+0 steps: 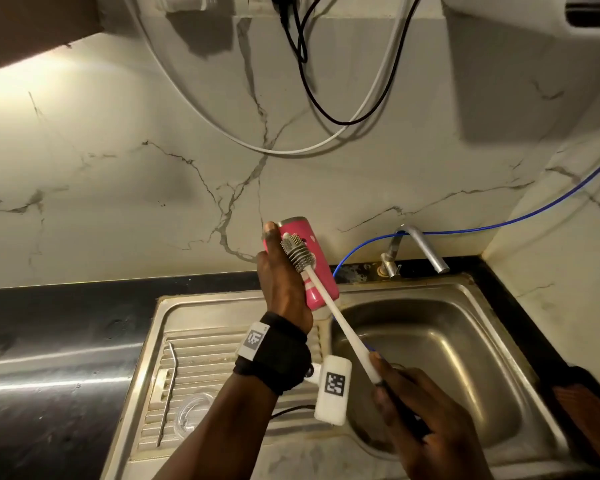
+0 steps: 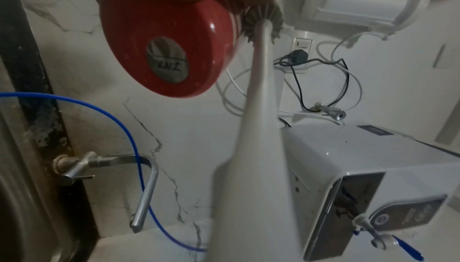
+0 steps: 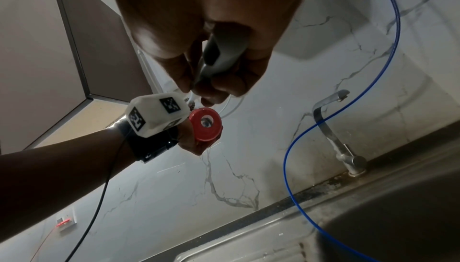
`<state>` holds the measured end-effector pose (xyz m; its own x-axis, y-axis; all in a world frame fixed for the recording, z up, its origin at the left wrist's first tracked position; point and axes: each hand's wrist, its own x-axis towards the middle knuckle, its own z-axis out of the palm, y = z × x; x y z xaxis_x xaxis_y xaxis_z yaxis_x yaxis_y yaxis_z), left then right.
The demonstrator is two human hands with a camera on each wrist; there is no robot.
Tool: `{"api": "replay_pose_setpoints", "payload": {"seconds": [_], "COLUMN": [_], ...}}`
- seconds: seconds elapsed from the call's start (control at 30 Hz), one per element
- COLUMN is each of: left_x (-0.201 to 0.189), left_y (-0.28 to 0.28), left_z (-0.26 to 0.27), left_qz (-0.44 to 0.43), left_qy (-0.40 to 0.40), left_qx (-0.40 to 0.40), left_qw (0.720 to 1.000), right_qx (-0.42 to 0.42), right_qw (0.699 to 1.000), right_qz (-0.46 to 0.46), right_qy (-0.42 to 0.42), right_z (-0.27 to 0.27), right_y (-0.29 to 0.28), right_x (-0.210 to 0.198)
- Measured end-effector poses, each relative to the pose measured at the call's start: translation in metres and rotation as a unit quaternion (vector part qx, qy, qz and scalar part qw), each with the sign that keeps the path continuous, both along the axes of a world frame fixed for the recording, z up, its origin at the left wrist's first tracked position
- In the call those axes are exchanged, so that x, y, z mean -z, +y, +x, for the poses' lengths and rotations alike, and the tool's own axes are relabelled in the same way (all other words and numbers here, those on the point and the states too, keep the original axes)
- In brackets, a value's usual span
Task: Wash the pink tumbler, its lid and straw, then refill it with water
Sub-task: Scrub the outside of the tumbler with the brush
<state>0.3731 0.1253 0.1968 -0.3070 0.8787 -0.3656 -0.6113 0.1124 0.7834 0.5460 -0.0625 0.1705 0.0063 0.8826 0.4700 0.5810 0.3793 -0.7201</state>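
Tumbler (image 1: 313, 268) is tilting above the sink (image 1: 465, 348) edge in the left hand (image 1: 281, 282) grip while the right hand (image 1: 426, 417), gripping the brush (image 1: 326, 299), is scrubbing its outside, so a wet slip is risking a drop.

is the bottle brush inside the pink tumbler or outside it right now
Outside. The brush head lies against the outer wall of the tumbler, which the left hand holds.

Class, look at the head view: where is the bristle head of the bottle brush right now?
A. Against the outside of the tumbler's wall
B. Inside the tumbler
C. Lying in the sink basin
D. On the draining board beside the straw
A: the brush head lies against the outer wall of the pink tumbler, which the left hand grips, while the right hand holds the handle.
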Motion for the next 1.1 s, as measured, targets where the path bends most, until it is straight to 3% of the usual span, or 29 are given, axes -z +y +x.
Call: {"api": "replay_pose_setpoints", "payload": {"seconds": [0.17,0.33,0.5,0.7,0.83,1.1], "left_x": [-0.007,0.002,0.010,-0.005,-0.002,-0.002], "left_y": [0.018,0.007,0.002,0.016,0.010,0.009], "left_z": [-0.021,-0.013,-0.002,-0.015,-0.012,-0.008], "left_qz": [0.008,0.005,-0.018,-0.016,-0.019,-0.006], "left_qy": [-0.010,0.005,-0.013,-0.005,0.002,0.008], "left_qx": [-0.070,-0.060,-0.037,-0.093,-0.086,-0.078], "left_qw": [0.997,0.998,0.999,0.996,0.996,0.997], "right_qx": [-0.012,0.005,-0.003,0.013,0.006,0.008], "right_qw": [1.000,0.994,0.999,0.999,0.996,0.999], "right_qz": [-0.010,-0.070,-0.017,-0.023,-0.030,0.008], "right_qy": [-0.025,-0.088,-0.037,-0.023,-0.078,-0.045], "right_z": [0.011,0.024,0.017,0.017,0.019,0.006], "right_y": [-0.013,-0.018,-0.013,-0.026,-0.021,-0.012], "right_x": [0.008,0.017,0.012,0.013,0.011,0.012]}}
